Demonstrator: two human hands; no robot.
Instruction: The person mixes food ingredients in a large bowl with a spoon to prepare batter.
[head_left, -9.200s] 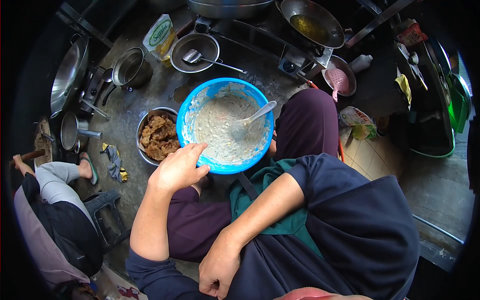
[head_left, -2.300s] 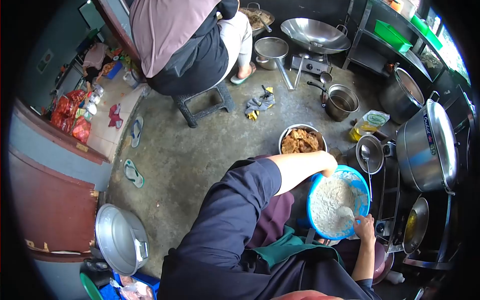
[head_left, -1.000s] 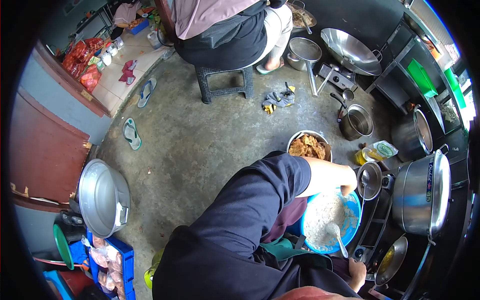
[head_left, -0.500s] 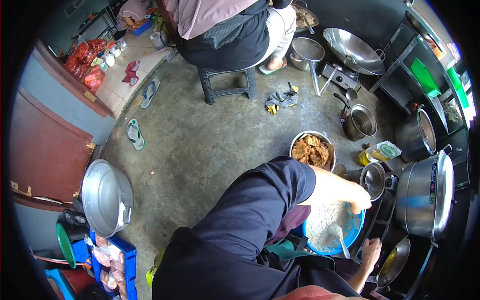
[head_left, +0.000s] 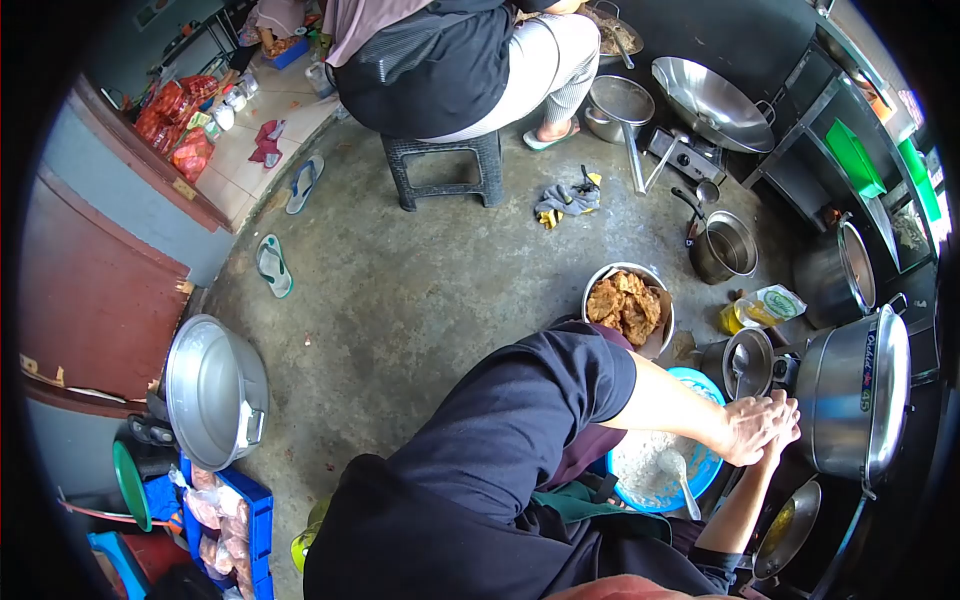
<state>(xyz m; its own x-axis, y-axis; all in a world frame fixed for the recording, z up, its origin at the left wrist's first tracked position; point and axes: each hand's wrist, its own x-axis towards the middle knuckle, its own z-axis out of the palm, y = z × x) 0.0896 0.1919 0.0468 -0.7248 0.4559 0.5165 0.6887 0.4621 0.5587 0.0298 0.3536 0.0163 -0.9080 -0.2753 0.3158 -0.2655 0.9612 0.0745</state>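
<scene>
My left hand (head_left: 745, 432) reaches over the far right side of a blue bowl (head_left: 713, 382). It meets my right hand (head_left: 784, 422) just beyond the rim. The fingers of both hands are bent and pressed together, and whatever may be between them is hidden. Pale, thick batter (head_left: 640, 462) coats the inside of the bowl. A large spoon (head_left: 680, 475) rests in it with its handle over the near rim. Past my left forearm stands a round container (head_left: 598, 278) of browned fried pieces (head_left: 628, 308). A small pot (head_left: 752, 350) with a ladle is near my hands.
A large lidded pot (head_left: 850, 390) stands right of my hands, with a frying pan (head_left: 788, 528) below it. An oil pouch (head_left: 765, 308) and a saucepan (head_left: 722, 245) lie farther off. A person sits on a stool (head_left: 445, 170). A metal basin (head_left: 215, 385) stands left.
My hands, apart before, now meet at the bowl's right side. My right hand rose from lower down and my left moved right. The seated person leaned slightly left.
</scene>
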